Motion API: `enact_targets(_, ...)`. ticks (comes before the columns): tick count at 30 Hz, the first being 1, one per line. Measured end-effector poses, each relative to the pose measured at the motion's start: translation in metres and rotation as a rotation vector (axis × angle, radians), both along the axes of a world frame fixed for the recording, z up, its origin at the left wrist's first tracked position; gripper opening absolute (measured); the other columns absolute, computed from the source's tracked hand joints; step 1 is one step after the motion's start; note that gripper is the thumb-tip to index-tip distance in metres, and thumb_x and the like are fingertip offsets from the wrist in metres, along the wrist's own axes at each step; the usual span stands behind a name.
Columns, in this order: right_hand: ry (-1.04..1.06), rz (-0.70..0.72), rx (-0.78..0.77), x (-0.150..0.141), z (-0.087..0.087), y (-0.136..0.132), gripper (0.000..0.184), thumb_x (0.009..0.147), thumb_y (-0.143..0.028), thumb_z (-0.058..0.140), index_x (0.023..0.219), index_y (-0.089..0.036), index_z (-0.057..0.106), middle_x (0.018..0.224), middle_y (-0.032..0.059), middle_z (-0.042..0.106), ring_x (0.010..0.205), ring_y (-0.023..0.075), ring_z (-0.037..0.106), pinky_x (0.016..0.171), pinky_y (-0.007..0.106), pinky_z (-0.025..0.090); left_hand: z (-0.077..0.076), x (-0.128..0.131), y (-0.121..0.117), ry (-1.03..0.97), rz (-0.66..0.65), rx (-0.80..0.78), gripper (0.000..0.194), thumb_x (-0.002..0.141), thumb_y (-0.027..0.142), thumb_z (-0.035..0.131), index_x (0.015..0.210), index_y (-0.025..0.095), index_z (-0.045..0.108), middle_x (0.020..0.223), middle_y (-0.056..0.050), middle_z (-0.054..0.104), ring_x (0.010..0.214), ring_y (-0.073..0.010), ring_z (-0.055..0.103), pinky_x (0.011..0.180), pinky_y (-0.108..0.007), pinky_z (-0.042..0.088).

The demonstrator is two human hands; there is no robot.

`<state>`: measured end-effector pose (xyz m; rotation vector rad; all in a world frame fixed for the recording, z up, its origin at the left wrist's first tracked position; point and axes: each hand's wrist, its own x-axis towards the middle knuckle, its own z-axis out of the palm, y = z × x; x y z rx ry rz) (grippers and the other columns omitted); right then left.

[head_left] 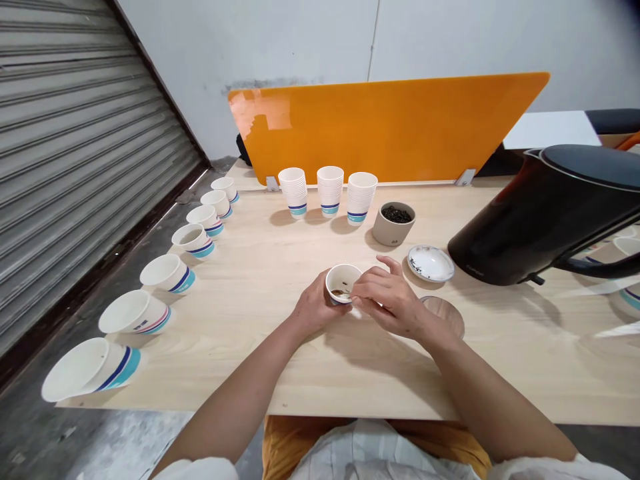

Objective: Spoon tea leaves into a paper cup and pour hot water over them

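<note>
My left hand [315,310] is wrapped round a white paper cup [345,272] near the middle of the table. A little brownish liquid and some dark bits show at the bottom of the cup. My right hand [390,297] is at the cup's right rim, thumb and fingertips drawn together; whatever they pinch, if anything, is hidden. Just beyond that hand lies a small white dish [433,261] with a few dark leaves on it. A round wooden lid [445,315] is partly covered by my right forearm. Behind stands a grey pot [391,231] filled with dark dried tea leaves [397,214].
Several paper cups [163,277] line the table's left edge. Three stacks of paper cups [330,190] stand before an orange divider [380,127]. A large black kettle [525,227] occupies the right side, with more cups [631,297] partly visible behind its handle.
</note>
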<state>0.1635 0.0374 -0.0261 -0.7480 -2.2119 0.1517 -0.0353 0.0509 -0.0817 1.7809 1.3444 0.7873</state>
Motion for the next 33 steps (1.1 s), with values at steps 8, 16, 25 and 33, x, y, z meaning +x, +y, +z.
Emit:
enact_targets(8, -0.078, -0.117, 0.093, 0.0001, 0.0028, -0.001, 0.012, 0.092, -0.012, 0.048, 0.085, -0.019, 0.055, 0.074, -0.0006, 0.065, 0.072, 0.0139, 0.057, 0.105, 0.045, 0.026, -0.0005, 0.0011, 0.0001, 0.021, -0.004, 0.018, 0.076, 0.066, 0.032, 0.076, 0.136, 0.026, 0.047, 0.125, -0.002, 0.06, 0.112, -0.0216, 0.058, 0.095, -0.031, 0.047)
enact_targets(16, 0.023, 0.005, 0.031, -0.0069, -0.0038, -0.0005, 0.012, 0.093, -0.014, 0.052, 0.09, -0.021, 0.06, 0.08, -0.0023, 0.068, 0.074, 0.0117, 0.06, 0.107, 0.041, 0.023, 0.0059, 0.0006, -0.0009, -0.006, -0.012, -0.026, 0.073, 0.065, 0.033, 0.076, 0.133, 0.025, 0.05, 0.121, -0.003, 0.062, 0.107, -0.0221, 0.06, 0.09, -0.031, 0.049)
enact_targets(25, -0.025, -0.111, 0.051, -0.0042, -0.0019, -0.0015, 0.012, 0.095, -0.013, 0.046, 0.087, -0.02, 0.052, 0.074, -0.0017, 0.065, 0.069, 0.0126, 0.057, 0.105, 0.042, 0.028, 0.0029, 0.0018, -0.0007, 0.036, 0.013, -0.015, 0.077, 0.064, 0.031, 0.077, 0.135, 0.025, 0.048, 0.124, -0.003, 0.061, 0.11, -0.0234, 0.059, 0.093, -0.033, 0.048)
enact_targets(33, -0.047, -0.078, 0.098, -0.0059, -0.0054, 0.0006, 0.012, 0.096, -0.015, 0.047, 0.091, -0.021, 0.056, 0.082, -0.0004, 0.068, 0.074, 0.0123, 0.06, 0.105, 0.04, 0.027, 0.0052, 0.0002, 0.0006, -0.024, -0.03, -0.026, 0.072, 0.065, 0.029, 0.077, 0.132, 0.026, 0.05, 0.122, 0.0, 0.062, 0.109, -0.0207, 0.059, 0.092, -0.03, 0.048)
